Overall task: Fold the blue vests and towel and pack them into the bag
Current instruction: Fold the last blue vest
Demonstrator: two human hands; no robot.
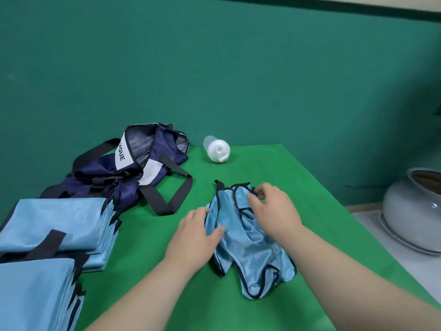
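A crumpled light-blue vest (248, 249) with dark trim lies on the green table (167, 295) in front of me. My left hand (195, 235) rests on its left edge, thumb on the cloth and fingers at the hem. My right hand (274, 211) is over the vest's upper part, its fingertips pinching the dark-trimmed strap at the top right. A navy bag (124, 173) with black handles sits open at the back left. Two stacks of folded blue vests (59, 225) lie at the left, one nearer (35, 295).
A white shaker bottle (216, 149) lies on its side at the table's far edge. A grey ceramic pot (415, 211) on a plate stands off the table to the right. A green wall rises behind.
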